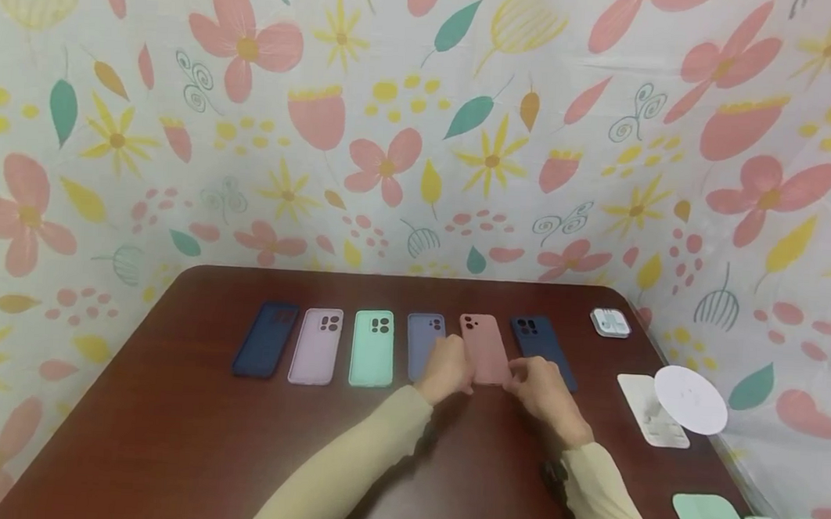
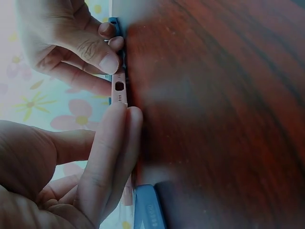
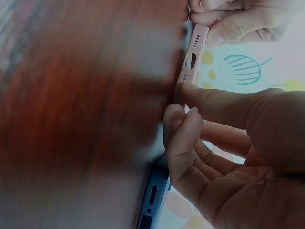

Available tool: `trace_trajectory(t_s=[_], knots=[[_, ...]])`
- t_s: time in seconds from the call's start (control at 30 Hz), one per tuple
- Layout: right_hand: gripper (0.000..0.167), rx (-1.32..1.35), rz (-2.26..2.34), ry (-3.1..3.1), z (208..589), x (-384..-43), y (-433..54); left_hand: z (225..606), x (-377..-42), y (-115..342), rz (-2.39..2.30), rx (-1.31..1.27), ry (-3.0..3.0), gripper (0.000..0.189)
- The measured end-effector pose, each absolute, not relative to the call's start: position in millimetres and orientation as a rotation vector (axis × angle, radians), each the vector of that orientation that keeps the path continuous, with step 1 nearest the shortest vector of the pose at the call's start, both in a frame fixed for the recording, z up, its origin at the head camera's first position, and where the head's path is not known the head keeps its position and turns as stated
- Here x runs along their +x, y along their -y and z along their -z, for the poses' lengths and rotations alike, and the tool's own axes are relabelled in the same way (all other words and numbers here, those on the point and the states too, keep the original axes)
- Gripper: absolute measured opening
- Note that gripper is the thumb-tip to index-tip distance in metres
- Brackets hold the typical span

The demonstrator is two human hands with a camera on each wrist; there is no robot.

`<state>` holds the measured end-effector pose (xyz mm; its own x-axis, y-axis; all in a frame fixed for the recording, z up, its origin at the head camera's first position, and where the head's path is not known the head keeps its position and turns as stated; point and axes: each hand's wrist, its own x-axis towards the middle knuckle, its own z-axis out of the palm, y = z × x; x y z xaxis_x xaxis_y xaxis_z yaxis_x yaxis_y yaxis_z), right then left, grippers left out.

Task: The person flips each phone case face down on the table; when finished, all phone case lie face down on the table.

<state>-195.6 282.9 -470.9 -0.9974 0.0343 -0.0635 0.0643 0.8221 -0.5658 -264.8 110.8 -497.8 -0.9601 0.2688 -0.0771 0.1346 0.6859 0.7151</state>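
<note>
Pink, rectangular phone case (image 1: 483,348) lies between left hand (image 1: 446,368) and right hand (image 1: 544,392); fingers of both pinch its near corners.

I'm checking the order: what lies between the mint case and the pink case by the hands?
In the head view, a periwinkle case lies between them, partly hidden by the left hand.

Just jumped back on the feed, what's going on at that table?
A person has both hands at the pink phone case: the left hand touches its near edge toward the left corner, the right hand its near right corner. The pink phone case lies on the table, fifth from the left in a row of six, between a blue-grey case and a dark blue case. A white round-topped stand sits off to the right.
</note>
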Motion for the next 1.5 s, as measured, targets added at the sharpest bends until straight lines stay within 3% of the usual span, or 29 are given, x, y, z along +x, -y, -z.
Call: trace_trajectory(t_s=[0.13, 0.37, 0.47, 0.73, 0.97, 1.13, 1.3, 1.4, 1.5], knots=[[0.034, 0.086, 0.910, -2.953, 474.4, -189.4, -278.7, 505.5, -258.7, -109.2, -1.036, 0.334, -2.789, 0.011], [0.031, 0.076, 0.898, -2.973, 473.4, -190.1, -280.0, 478.9, -242.7, -104.0, -1.176, 0.346, -2.733, 0.017], [0.032, 0.048, 0.872, -2.999, 471.6, -194.0, -283.2, 484.7, -248.9, -107.3, -1.152, 0.374, -2.782, 0.015], [0.053, 0.106, 0.913, -2.992, 459.9, -188.4, -279.5, 463.7, -238.6, -97.4, -1.315, 0.340, -2.622, 0.026], [0.056, 0.089, 1.002, -3.007, 457.4, -187.2, -260.5, 449.1, -235.2, -73.7, -1.313, 0.418, -2.580, 0.012], [0.058, 0.071, 1.069, -2.987, 457.2, -188.3, -246.8, 442.8, -236.7, -52.9, -1.242, 0.449, -2.581, 0.042], [0.057, 0.003, 1.099, -2.989, 458.3, -190.8, -235.6, 440.4, -239.8, -31.1, -1.188, 0.438, -2.617, 0.058], [0.057, -0.014, 1.094, -2.977, 462.8, -192.2, -229.3, 440.9, -239.8, -19.6, -1.162, 0.403, -2.638, 0.058], [0.048, -0.037, 1.098, -2.963, 464.9, -194.7, -222.5, 443.1, -242.9, -12.2, -1.102, 0.396, -2.693, 0.040]])
